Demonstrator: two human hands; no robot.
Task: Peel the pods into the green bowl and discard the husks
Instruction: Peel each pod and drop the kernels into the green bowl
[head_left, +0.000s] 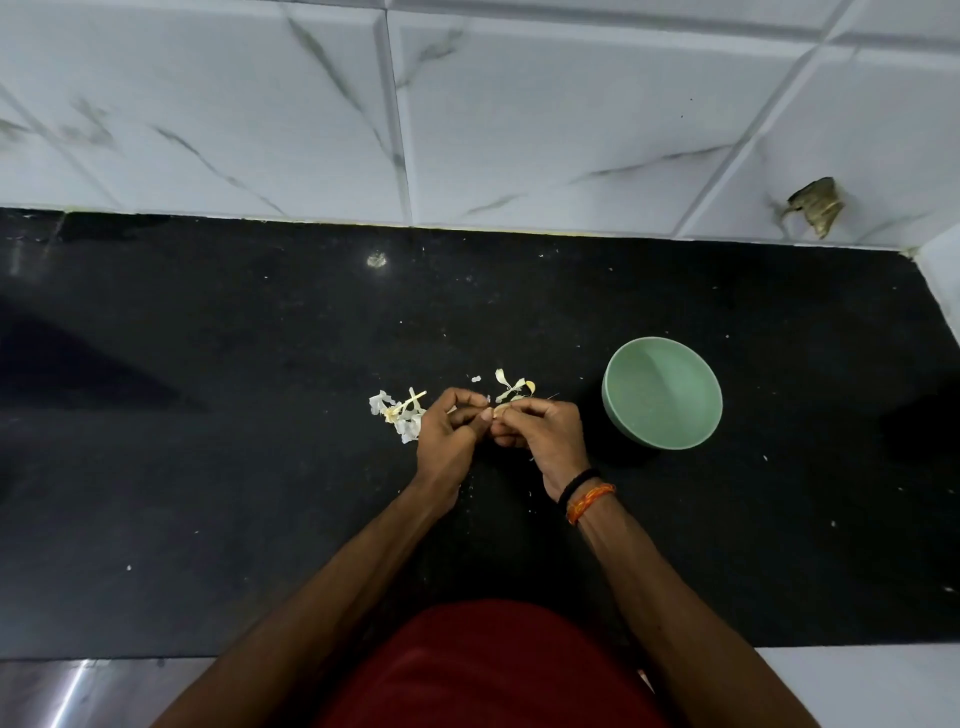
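Lying crosswise between both hands (447, 434): pod (500, 410)

Husks (399, 413) left of hands (498, 428); bowl (662, 399) right, on counter (208, 467).

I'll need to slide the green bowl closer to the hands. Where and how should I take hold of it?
Pinch the green bowl at its rim on the near-left edge, thumb inside and fingers outside. It stands upright with its mouth open and looks empty, and that edge lies closest to the right hand, so the reach from the left is probably shortest.
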